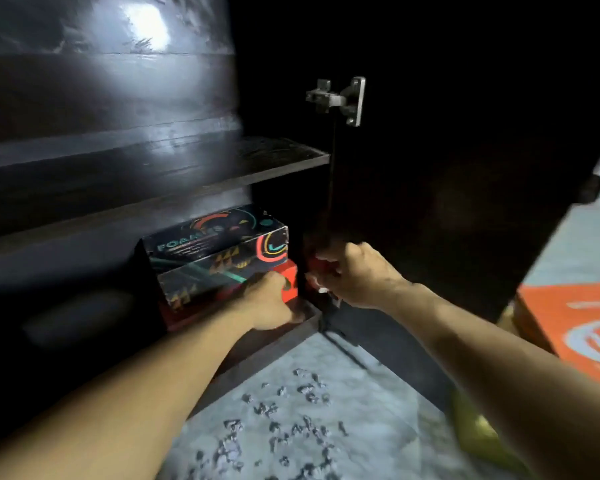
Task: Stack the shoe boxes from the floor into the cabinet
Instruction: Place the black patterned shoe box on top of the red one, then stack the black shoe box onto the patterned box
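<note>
Three shoe boxes are stacked on the bottom shelf of the dark cabinet (284,336). A black box with coloured graphics (215,233) lies on top, a second black patterned box (201,280) sits under it, and a red box (289,278) is at the bottom. My left hand (271,301) grips the red box's front right corner. My right hand (355,275) is curled at the stack's right side, against a blurred red patch by the cabinet's side wall. What it holds is unclear. An orange shoe box (575,323) lies on the floor at the right.
An empty dark shelf (194,168) runs above the stack. The cabinet door (465,202) stands open to the right, on a metal hinge (343,98). The grey speckled floor (309,410) lies below my arms. A yellow-green object (475,431) peeks out under my right forearm.
</note>
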